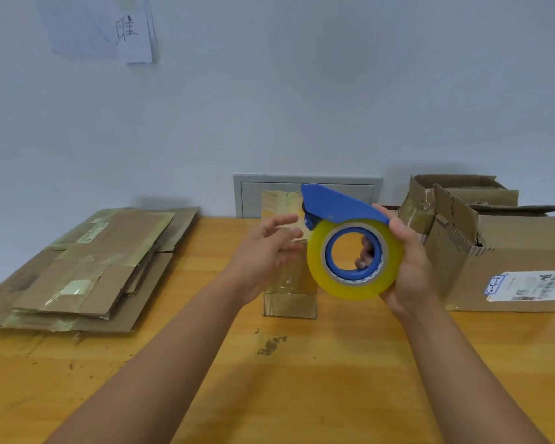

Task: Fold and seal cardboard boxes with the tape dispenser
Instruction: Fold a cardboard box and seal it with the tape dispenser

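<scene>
Above the wooden desk (350, 363), the right hand (407, 267) gripped the tape dispenser (350, 251) — fingers curled through the blue core of the yellowish roll, thumb on the blue guard. The left hand (266, 254) hovered just beside the roll with fingers loosely spread, holding nothing. Behind both hands a small taped box (289, 302) lay on the desk. Flattened cardboard (87, 270) was stacked at the left — an open box (500, 251) bearing a shipping label (526, 286) stood at the right.
</scene>
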Demonstrator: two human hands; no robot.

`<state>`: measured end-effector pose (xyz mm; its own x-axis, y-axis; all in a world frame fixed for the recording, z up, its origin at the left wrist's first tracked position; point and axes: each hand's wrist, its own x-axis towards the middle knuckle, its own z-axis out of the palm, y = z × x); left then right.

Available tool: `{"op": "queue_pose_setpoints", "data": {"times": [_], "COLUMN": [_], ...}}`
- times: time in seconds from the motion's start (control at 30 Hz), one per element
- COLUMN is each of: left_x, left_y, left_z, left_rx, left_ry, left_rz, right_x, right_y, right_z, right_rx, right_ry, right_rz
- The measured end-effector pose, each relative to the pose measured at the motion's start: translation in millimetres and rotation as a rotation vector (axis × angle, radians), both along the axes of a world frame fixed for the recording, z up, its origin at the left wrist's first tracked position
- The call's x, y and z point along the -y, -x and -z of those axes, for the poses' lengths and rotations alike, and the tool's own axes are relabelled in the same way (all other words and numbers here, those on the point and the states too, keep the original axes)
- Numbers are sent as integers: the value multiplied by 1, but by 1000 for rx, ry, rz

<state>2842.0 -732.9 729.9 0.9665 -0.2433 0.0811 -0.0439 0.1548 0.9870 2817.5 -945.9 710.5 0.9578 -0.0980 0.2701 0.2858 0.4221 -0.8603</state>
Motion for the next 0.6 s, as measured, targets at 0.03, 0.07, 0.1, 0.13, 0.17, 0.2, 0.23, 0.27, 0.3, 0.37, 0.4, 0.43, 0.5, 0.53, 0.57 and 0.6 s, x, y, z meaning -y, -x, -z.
{"op": "queue_pose_setpoints", "data": {"times": [0.03, 0.07, 0.1, 0.13, 0.17, 0.2, 0.23, 0.27, 0.3, 0.37, 0.4, 0.43, 0.5, 0.53, 0.57, 0.6], "left_x": [-1, -1, -1, 0, 1, 2, 2, 2, 3, 3, 4, 4, 4, 5, 5, 5], "left_y": [0, 0, 1, 3, 4, 5, 5, 6, 6, 9, 11, 12, 13, 13, 13, 12], "left_z": [-2, -5, -8, -11, -13, -13, -12, -11, -9, -7, -7, -8, -10, -11, -12, -13], "left_rx": [26, 65, 112, 163, 209, 249, 283, 311, 331, 335, 318, 288, 190, 123, 56, 0], "left_ry": [6, 1, -20, -54, -93, -131, -167, -196, -218, -214, -186, -147, -58, -2, 55, 98], "left_rz": [-31, -48, -54, -52, -55, -63, -75, -81, -85, -95, -111, -136, -191, -205, -209, -210], "right_x": [0, -1, -1, -1, -1, -1, -1, -1, -2, -2, -1, -1, 1, 1, 2, 2], "right_y": [0, 0, 0, -1, -1, -1, -2, -2, -2, -2, -3, -4, -5, -5, -6, -6], "right_z": [0, 0, 0, 0, 0, 1, 1, 1, 1, 2, 3, 4, 6, 7, 8, 8], "right_rx": [4, 7, 6, 4, 1, -4, -7, -5, -3, -7, -9, -11, -13, -13, -13, -11], "right_ry": [-3, -4, -4, -5, -7, -7, -8, -10, -10, -9, -10, -15, -18, -14, -8, 3], "right_rz": [-14, -27, -35, -40, -42, -41, -39, -39, -41, -42, -38, -35, -25, -20, -14, -6]}}
